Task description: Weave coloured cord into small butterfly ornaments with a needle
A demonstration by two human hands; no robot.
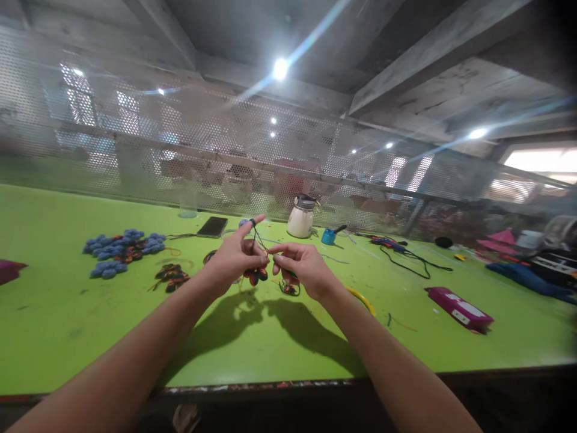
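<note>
Near the middle of the green table, my left hand (237,255) has its index finger raised with dark yarn (256,231) looped round it, while its thumb and other fingers pinch the yarn's lower part. A dark red and orange crocheted piece (256,276) hangs just below that pinch. My right hand (300,264) is closed at the fingertips on the same yarn, close to my left thumb; a thin tool in it cannot be made out. Under my right hand lies a small dark and orange yarn bundle (289,288).
Blue crocheted flowers (108,269) and dark-orange pieces (172,276) lie left on the green table (112,325). Behind are a phone (212,227), a white jug (301,220) and a blue cup (329,237). A magenta box (460,310) and black cord (412,260) are right.
</note>
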